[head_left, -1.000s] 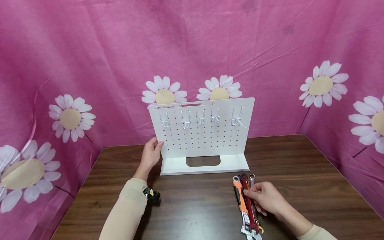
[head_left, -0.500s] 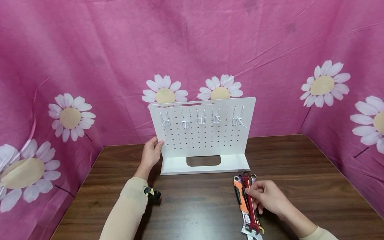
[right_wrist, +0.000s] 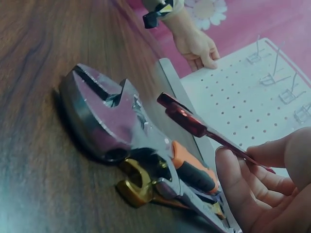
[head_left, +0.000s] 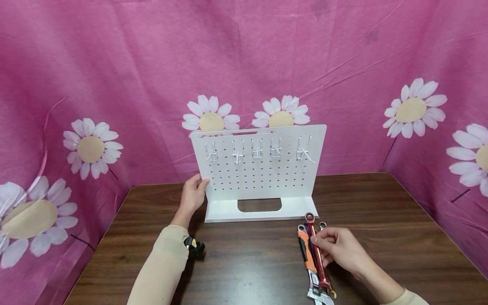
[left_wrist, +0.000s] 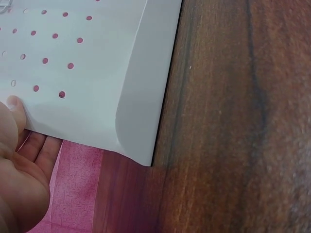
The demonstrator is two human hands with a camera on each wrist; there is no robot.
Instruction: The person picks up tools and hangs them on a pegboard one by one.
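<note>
My left hand grips the left edge of a white pegboard, thumb on the front and fingers behind, as the left wrist view also shows. Between thumb and fingers, my right hand pinches a red combination wrench, raised off the tool pile in the right wrist view. Under and beside it lie an adjustable wrench with an orange and black handle, a gold wrench and another wrench whose ring end shows past my fingers. Part of the pile is hidden by my right hand.
Several white wire hooks line the upper part of the pegboard. Its base, with an oblong cutout, stands on a dark wooden table. A pink cloth with printed daisies surrounds the table's back and sides.
My right hand has lifted the red wrench up off the other tools, its ring end shifting toward the pegboard. My left hand keeps its grip on the board's edge.
</note>
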